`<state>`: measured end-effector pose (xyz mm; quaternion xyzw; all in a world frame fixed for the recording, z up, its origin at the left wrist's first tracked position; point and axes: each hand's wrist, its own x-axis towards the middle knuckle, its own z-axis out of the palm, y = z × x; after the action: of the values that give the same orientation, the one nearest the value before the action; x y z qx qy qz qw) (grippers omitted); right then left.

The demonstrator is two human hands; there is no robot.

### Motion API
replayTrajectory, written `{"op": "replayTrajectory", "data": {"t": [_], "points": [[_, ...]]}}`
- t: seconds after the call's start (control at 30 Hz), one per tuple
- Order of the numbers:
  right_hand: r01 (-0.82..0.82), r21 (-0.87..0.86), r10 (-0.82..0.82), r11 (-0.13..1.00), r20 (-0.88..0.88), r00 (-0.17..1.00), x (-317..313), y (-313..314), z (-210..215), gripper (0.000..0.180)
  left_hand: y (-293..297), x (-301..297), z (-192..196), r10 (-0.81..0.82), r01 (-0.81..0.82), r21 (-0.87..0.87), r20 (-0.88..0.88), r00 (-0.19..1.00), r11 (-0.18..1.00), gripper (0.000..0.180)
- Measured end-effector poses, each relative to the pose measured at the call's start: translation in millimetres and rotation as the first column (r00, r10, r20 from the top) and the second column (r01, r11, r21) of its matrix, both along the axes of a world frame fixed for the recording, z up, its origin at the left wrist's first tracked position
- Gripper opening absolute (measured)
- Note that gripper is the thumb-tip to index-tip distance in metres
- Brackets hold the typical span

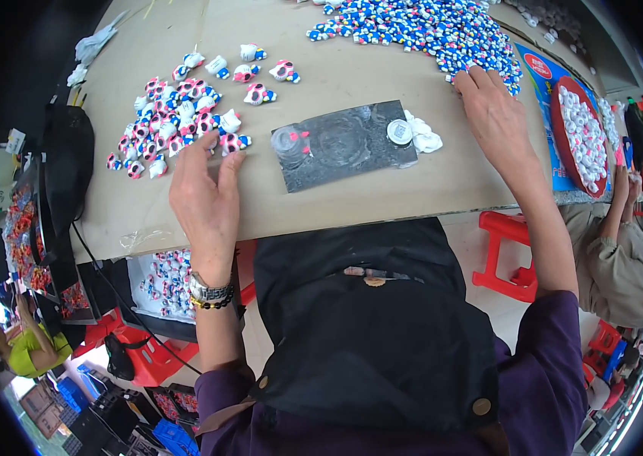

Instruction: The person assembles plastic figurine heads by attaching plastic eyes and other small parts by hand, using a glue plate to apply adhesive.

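Note:
My left hand (206,194) rests at the near edge of a cluster of small figurines (169,118), white, pink and blue with dark faces. Its thumb and index finger are apart, right beside one figurine (235,144) at the cluster's edge. My right hand (492,114) reaches to the near edge of a big heap of small blue-and-white pieces (413,30). Its fingers curl down into the heap, so the tips and anything between them are hidden. Between my hands lies a dark, smeared flat plate (344,144) with small pink bits (305,137) and a round white-topped item (399,132) on it.
Crumpled white tissue (424,135) touches the plate's right end. A red bowl (562,140) of white-and-pink pieces stands at the right. Below the table's left edge, a tray (139,277) holds more figurines. Red stools (500,258) stand beneath. Another person (618,258) sits at the right.

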<state>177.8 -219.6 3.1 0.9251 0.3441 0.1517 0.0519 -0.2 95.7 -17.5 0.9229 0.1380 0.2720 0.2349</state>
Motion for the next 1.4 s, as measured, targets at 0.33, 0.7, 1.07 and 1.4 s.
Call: {"op": "replayTrajectory", "data": {"t": [0.33,0.7,1.07,1.4], "points": [[-0.021,-0.061,0.024,0.998,0.037,0.999,6.2,-11.9,1.3,0.029,-53.6,-25.5,37.1,-0.081,0.220,-0.922,0.258,0.963,-0.319,0.027],[0.590,0.604,0.503,0.535,-0.789,0.351,-0.8,-20.6,27.5,0.017,-99.5,-16.4,26.5,-0.310,-0.217,-0.508,0.106,0.945,-0.834,0.019],[0.561,0.705,0.589,0.433,-0.693,0.416,-39.6,17.5,27.1,0.018,-102.2,-1.2,-0.4,-0.277,-0.090,-0.499,0.316,0.907,-0.862,0.030],[0.005,0.741,0.431,0.672,-0.396,0.810,-45.2,29.8,18.2,0.010,-102.7,-3.8,3.7,-0.291,0.008,-0.593,0.407,0.866,-0.805,0.041]]}}
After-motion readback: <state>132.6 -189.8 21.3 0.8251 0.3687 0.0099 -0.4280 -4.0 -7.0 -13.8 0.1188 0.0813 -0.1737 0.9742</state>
